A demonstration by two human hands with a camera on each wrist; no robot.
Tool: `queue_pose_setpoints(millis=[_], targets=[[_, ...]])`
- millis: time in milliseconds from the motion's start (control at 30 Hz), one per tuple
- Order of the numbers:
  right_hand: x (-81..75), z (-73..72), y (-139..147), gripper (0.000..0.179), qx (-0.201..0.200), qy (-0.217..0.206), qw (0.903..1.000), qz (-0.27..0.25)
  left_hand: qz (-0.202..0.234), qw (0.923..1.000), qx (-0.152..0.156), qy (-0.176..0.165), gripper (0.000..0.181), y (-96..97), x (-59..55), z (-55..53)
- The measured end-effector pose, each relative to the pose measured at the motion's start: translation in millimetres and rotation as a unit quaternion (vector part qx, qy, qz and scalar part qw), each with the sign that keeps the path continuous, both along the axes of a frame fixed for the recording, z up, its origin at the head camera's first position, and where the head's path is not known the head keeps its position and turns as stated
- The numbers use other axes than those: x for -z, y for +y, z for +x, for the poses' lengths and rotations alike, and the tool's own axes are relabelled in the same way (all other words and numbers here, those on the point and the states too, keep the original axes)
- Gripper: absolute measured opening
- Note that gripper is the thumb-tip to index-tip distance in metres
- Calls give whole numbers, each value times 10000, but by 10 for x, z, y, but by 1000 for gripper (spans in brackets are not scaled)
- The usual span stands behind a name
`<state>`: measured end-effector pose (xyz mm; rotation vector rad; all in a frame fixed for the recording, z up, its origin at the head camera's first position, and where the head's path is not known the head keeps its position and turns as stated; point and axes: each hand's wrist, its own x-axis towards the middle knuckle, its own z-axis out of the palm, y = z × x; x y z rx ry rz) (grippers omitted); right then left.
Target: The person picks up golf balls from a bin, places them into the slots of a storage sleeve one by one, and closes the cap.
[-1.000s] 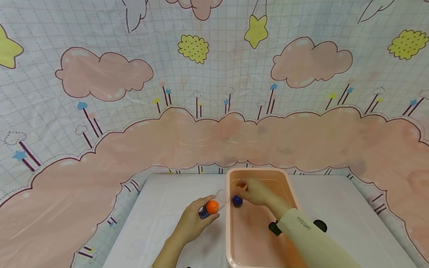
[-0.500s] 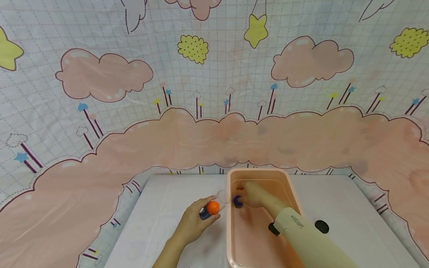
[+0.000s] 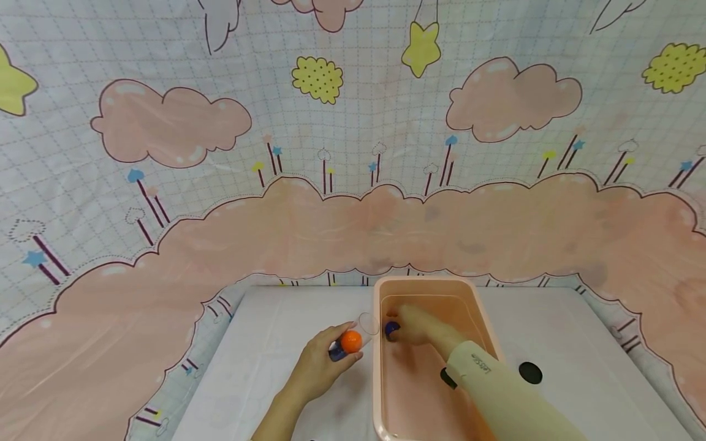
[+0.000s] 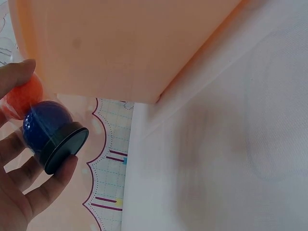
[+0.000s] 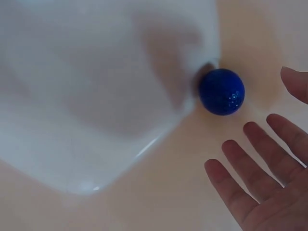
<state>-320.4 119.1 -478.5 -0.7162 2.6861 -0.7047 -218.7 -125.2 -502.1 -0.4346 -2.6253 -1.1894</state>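
My left hand point(image 3: 317, 364) grips a clear tube point(image 3: 368, 324) at the left side of a peach plastic bin point(image 3: 377, 380), its rim-end pointing toward the bin. Inside the tube are an orange ball point(image 3: 351, 342) and, under it, a dark blue ball point(image 4: 44, 122). A black cap point(image 4: 67, 147) closes the tube's lower end, with a fingertip against it in the left wrist view. My right hand point(image 3: 416, 323) is down in the bin, beside a loose blue ball point(image 5: 222, 92) near the bin's wall. In the right wrist view its fingers point(image 5: 260, 154) are extended and spread, apart from that ball.
A small black piece point(image 3: 448, 378) lies on the bin floor, partly behind the right sleeve. On the white table point(image 3: 298, 303) to the right of the bin lies a black disc point(image 3: 531, 372). A cloud-patterned cloth point(image 3: 353, 233) hangs behind.
My right hand has come lower toward the blue ball in the bin, and its forearm has shifted slightly left. My left hand and the tube have stayed nearly still.
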Motion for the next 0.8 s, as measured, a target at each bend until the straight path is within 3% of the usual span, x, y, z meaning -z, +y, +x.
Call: queue_pose_setpoints(millis=[433,667,800], targets=[[34,-4,1,28,-22,-102,9999,-79,34,10000,-17,15,56,11,-8,-11],[103,-39,-5,22,-688,257,9973,39,53,10000,-62,-21,56,14,-14,0],[106,-40,-4,26,-722,240,9971,69,44,10000,-75,-33,56,21,-19,-3]])
